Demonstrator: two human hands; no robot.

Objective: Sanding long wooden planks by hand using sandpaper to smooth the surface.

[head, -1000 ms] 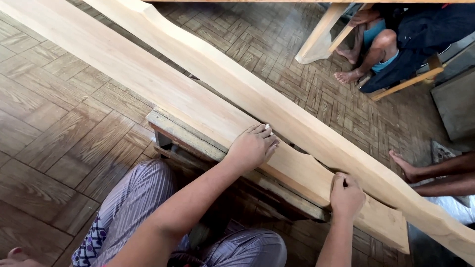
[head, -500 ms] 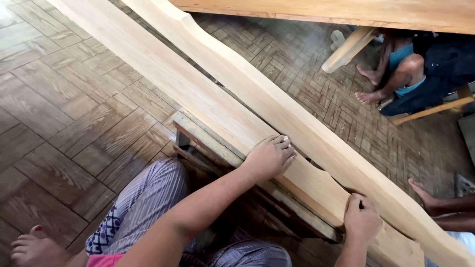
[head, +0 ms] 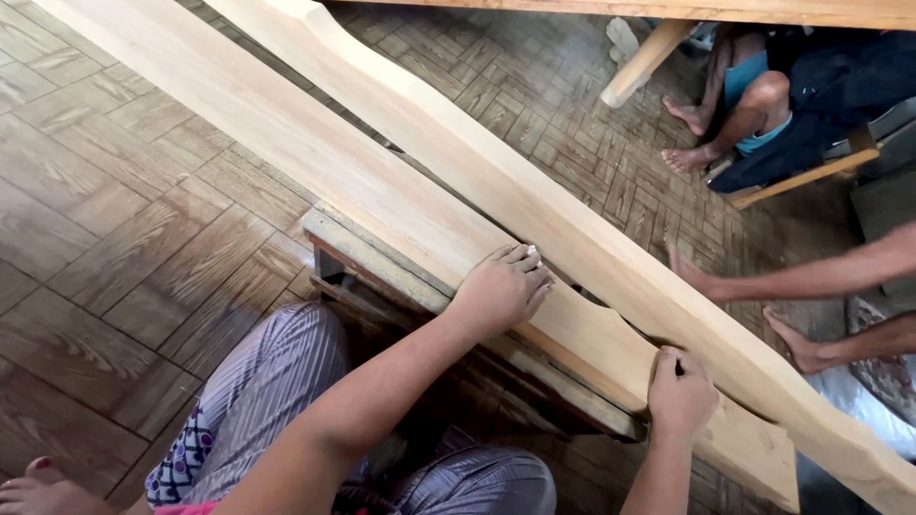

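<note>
Two long pale wooden planks run diagonally from the upper left to the lower right. The nearer plank (head: 286, 143) lies on a low worn wooden stool (head: 382, 269). My left hand (head: 501, 286) rests flat on this plank, fingers together, holding it down. My right hand (head: 679, 391) is closed in a fist against the plank's near edge, around something too small to make out. The farther plank (head: 496, 172) has a wavy carved edge and lies close beside the first.
Another person's hand (head: 695, 277) reaches in from the right and touches the farther plank; their foot (head: 797, 345) is below it. A seated person's legs (head: 725, 114) and a wooden chair (head: 811, 172) are at the upper right. The floor (head: 114, 238) is wood parquet.
Another person's arm has come in from the right and now touches the farther plank. My hands keep their places on the nearer plank; the view has shifted slightly.
</note>
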